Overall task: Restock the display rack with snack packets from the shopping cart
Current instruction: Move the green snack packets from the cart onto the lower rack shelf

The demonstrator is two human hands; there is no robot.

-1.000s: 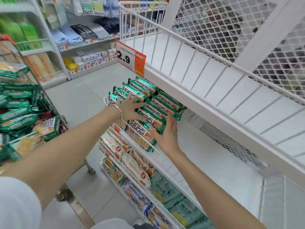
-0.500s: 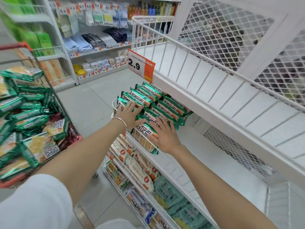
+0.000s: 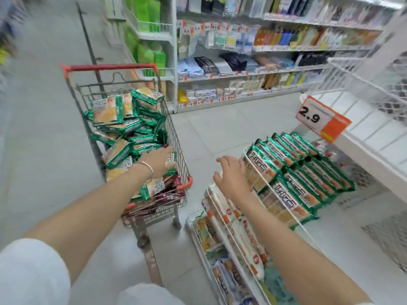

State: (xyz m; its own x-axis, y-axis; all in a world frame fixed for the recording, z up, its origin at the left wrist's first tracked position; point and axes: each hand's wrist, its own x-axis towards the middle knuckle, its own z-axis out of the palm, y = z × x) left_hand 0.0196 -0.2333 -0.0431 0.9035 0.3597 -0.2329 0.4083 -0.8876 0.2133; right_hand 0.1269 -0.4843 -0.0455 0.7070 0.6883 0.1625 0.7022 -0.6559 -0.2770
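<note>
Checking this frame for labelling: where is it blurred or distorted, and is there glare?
Head view: motion blur smears the far-left aisle and back shelves; the packets in the cart and the price sign read clearly enough; the wide lens bows the rack rails; lighting is even, without glare or hard shadows.

A pale tiled floor [image 3: 220, 128] carries a wire shopping cart [image 3: 177, 139] and, just beside it, a white display rack [image 3: 341, 260]. Green-edged snack packets [image 3: 123, 128] are heaped in the cart. Rows of green packets [image 3: 297, 164] fill one end of the rack's middle shelf, and white and red packets [image 3: 233, 221] lie on the tier below
</note>
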